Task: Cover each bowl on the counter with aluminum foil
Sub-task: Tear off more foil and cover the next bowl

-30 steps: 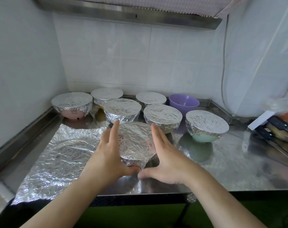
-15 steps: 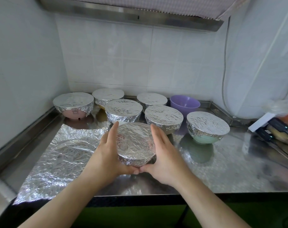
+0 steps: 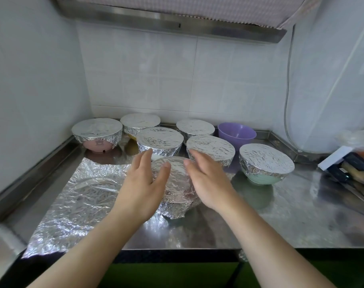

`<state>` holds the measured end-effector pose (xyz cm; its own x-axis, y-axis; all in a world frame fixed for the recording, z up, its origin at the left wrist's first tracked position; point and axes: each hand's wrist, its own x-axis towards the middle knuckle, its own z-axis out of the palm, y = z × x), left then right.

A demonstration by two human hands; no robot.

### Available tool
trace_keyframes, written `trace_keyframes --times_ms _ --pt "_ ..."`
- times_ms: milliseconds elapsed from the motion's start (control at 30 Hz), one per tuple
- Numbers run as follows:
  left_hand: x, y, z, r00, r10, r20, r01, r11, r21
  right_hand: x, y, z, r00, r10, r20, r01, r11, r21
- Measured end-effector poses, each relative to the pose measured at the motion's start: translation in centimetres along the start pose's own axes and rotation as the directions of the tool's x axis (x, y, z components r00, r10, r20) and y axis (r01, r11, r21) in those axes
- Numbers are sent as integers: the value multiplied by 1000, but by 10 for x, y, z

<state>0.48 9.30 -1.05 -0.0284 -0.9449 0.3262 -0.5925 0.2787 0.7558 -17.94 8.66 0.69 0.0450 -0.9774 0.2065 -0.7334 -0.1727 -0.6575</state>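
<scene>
Steel table (image 3: 291,217) with loose foil sheet (image 3: 77,196) at left front; foil-wrapped bowl (image 3: 177,190) stands near the front edge, between left hand (image 3: 142,183) and right hand (image 3: 208,179), both grips released, fingers straight beside its sides; uncovered purple bowl (image 3: 236,135) behind.

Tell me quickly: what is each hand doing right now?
Left hand: open, fingers straight, beside the front bowl, holding nothing.
Right hand: open, fingers straight, on the bowl's other side, holding nothing.
</scene>
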Motion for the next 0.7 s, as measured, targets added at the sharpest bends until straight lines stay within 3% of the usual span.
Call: trace_keyframes --times_ms 167,367,500,700 --pt "6 -3 18 1000 2 -12 -2 999 41 11 0 19 999 36 -40 -37 999 -11" --pt "6 -9 30 954 -283 -95 254 937 -239 13 9 21 996 89 -7 -89 996 26" --pt "3 -2 34 909 -402 -115 305 825 -476 12 11 26 986 151 -67 -144 984 109" --pt "6 -1 24 898 -438 -50 350 777 -523 5 11 23 967 227 -115 -202 960 194"
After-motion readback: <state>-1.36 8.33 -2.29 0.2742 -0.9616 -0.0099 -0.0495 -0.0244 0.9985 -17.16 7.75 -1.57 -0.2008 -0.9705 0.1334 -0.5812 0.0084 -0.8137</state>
